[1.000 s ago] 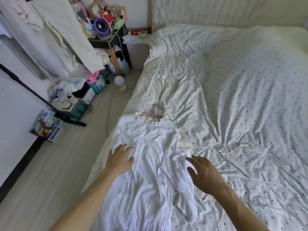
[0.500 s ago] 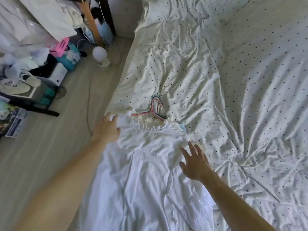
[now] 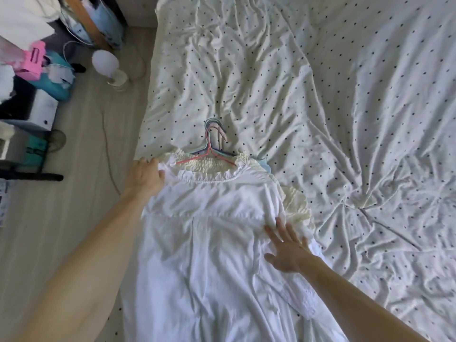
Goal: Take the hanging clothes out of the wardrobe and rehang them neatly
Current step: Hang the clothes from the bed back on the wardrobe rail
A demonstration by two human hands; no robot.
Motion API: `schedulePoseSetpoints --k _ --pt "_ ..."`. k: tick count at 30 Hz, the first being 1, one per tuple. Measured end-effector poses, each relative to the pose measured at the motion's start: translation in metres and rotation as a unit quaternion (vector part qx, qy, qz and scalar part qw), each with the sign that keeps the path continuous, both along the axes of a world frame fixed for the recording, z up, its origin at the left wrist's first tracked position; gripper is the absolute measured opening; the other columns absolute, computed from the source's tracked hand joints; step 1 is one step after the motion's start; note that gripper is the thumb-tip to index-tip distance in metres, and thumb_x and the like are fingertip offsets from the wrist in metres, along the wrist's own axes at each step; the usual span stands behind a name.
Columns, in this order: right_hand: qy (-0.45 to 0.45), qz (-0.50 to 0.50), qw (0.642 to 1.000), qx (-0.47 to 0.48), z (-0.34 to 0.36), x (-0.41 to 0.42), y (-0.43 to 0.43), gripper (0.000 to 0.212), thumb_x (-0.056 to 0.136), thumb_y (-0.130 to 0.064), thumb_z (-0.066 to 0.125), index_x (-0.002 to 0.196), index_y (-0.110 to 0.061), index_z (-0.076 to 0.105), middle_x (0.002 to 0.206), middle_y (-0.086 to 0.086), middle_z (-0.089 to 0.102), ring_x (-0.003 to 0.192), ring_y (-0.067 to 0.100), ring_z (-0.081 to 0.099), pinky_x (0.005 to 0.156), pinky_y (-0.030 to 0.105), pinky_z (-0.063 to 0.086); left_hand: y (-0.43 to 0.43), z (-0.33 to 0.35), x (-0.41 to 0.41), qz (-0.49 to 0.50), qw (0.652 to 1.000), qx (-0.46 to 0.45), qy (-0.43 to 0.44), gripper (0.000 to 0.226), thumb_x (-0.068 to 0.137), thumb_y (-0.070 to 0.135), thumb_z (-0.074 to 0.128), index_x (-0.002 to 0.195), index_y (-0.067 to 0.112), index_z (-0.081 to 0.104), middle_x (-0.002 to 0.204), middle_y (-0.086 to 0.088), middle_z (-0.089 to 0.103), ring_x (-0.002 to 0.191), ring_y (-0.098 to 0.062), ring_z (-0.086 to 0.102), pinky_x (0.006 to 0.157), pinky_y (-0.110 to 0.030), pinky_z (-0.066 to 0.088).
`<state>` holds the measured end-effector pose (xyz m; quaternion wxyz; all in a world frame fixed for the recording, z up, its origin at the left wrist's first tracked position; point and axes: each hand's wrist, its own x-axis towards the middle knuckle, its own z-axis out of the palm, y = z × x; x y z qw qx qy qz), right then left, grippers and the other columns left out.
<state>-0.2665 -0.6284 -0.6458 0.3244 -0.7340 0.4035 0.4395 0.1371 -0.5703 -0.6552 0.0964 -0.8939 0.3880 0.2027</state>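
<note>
A white garment lies flat on the bed's near-left part, on top of a cream ruffled garment and a pale blue one. Several thin hangers, pink, blue and lilac, stick out of the necklines with their hooks pointing away from me. My left hand grips the white garment's left shoulder at the bed's edge. My right hand rests flat, fingers spread, on the garment's right side near the armpit.
The polka-dot sheet is wrinkled across the bed. To the left lies wooden floor with a round white lamp, a cable, boxes, pink and teal items and a black rack foot.
The view has tilted down and closer to the bed. My left hand moved up from the garment's middle to its left shoulder; my right hand slid up along the right side.
</note>
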Motion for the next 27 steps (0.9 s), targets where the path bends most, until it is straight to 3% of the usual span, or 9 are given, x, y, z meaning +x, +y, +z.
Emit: schedulePoseSetpoints --k 3,5,7,9,12,15,19,24,27 --pt "-0.037 -0.079 0.996 -0.014 0.015 0.002 0.004 0.075 0.099 -0.057 0.041 0.159 -0.030 0.005 0.164 -0.003 -0.020 0.153 0.025 -0.012 0.123 0.051 0.003 0.013 0.025 -0.021 0.027 0.995 -0.076 0.060 0.034 0.100 0.027 0.045 0.127 0.013 0.059 0.122 -0.020 0.056 0.114 -0.038 0.055 0.089 -0.042 0.046" --pt "-0.099 -0.157 0.982 -0.035 0.034 0.005 0.011 0.068 0.098 -0.057 0.043 0.154 -0.023 0.028 0.166 0.004 0.013 0.152 0.026 0.013 0.123 0.043 0.015 0.029 0.045 -0.046 0.052 0.985 -0.131 0.095 0.028 0.099 0.026 0.049 0.120 0.012 0.062 0.117 -0.018 0.057 0.109 -0.038 0.058 0.083 -0.040 0.044" --pt "-0.149 -0.262 0.953 -0.026 0.057 0.006 0.022 0.063 0.096 -0.059 0.048 0.146 -0.020 0.044 0.152 0.004 0.043 0.141 0.025 0.038 0.117 0.037 0.028 0.050 0.066 -0.081 0.056 0.976 -0.170 0.122 0.022 0.098 0.025 0.053 0.112 0.011 0.064 0.107 -0.016 0.062 0.101 -0.037 0.060 0.077 -0.037 0.041" --pt "-0.187 -0.348 0.919 0.000 0.080 0.006 0.036 0.073 0.087 -0.074 0.049 0.136 -0.020 0.053 0.132 -0.001 0.059 0.129 0.022 0.052 0.108 0.032 0.037 0.074 0.090 -0.120 0.054 0.966 -0.190 0.168 0.016 0.097 0.025 0.055 0.101 0.012 0.064 0.093 -0.009 0.064 0.092 -0.035 0.061 0.070 -0.032 0.037" --pt "-0.235 -0.451 0.859 0.063 0.112 -0.002 0.060 0.076 0.079 -0.078 0.055 0.127 -0.019 0.060 0.116 -0.005 0.066 0.107 0.015 0.065 0.096 0.035 0.050 0.109 0.124 -0.187 0.053 0.951 -0.176 0.247 0.020 0.097 0.033 0.057 0.089 0.015 0.059 0.075 0.004 0.061 0.076 -0.024 0.060 0.063 -0.033 0.038" --pt "-0.273 -0.503 0.812 0.109 0.150 -0.017 0.084 0.050 0.090 -0.057 0.063 0.124 -0.021 0.059 0.112 -0.002 0.072 0.089 0.013 0.073 0.075 0.031 0.057 0.133 0.148 -0.256 0.026 0.938 -0.169 0.302 0.026 0.094 0.047 0.057 0.085 0.023 0.061 0.074 0.005 0.064 0.067 -0.012 0.060 0.064 -0.034 0.048" --pt "-0.297 -0.499 0.812 0.055 0.177 -0.058 0.107 0.026 0.094 -0.029 0.064 0.117 -0.017 0.061 0.098 -0.001 0.074 0.071 0.010 0.071 0.056 0.021 0.049 0.148 0.177 -0.334 0.002 0.921 -0.154 0.357 0.021 0.089 0.047 0.060 0.096 0.028 0.066 0.087 0.009 0.070 0.079 -0.010 0.064 0.075 -0.036 0.053" --pt "-0.332 -0.487 0.808 0.030 0.206 -0.144 0.117 0.008 0.093 -0.010 0.064 0.101 -0.007 0.063 0.078 0.007 0.067 0.056 0.012 0.058 0.054 0.026 0.047 0.148 0.218 -0.404 -0.077 0.913 -0.073 0.393 0.012 0.086 0.048 0.060 0.091 0.038 0.065 0.090 0.014 0.068 0.084 -0.007 0.063 0.078 -0.028 0.052" --pt "-0.338 -0.450 0.826 -0.025 0.225 -0.208 0.124 0.004 0.092 -0.009 0.062 0.092 -0.012 0.065 0.078 0.002 0.068 0.050 0.011 0.055 0.053 0.026 0.047 0.136 0.237 -0.430 -0.135 0.912 -0.079 0.379 0.025 0.090 0.038 0.062 0.113 0.035 0.070 0.105 0.014 0.071 0.097 -0.008 0.066 0.086 -0.022 0.051"
